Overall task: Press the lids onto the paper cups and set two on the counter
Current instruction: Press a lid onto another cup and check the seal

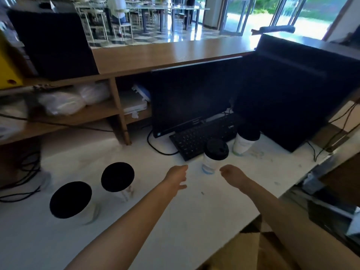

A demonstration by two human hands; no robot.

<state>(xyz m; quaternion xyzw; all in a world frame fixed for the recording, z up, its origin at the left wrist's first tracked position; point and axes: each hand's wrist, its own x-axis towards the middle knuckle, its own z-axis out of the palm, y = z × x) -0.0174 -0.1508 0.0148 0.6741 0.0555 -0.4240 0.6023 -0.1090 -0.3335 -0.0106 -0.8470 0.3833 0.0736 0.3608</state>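
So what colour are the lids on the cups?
Black, on all four cups; clearest on the lid between the hands, head view.

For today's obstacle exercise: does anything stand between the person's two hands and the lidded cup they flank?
Nothing visible does. The left hand and right hand sit open on either side of the lidded cup, with only bare worktop between.

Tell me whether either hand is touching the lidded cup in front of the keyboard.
Apart. The head view shows pale worktop between the left hand and the lidded cup, and again between that cup and the right hand.
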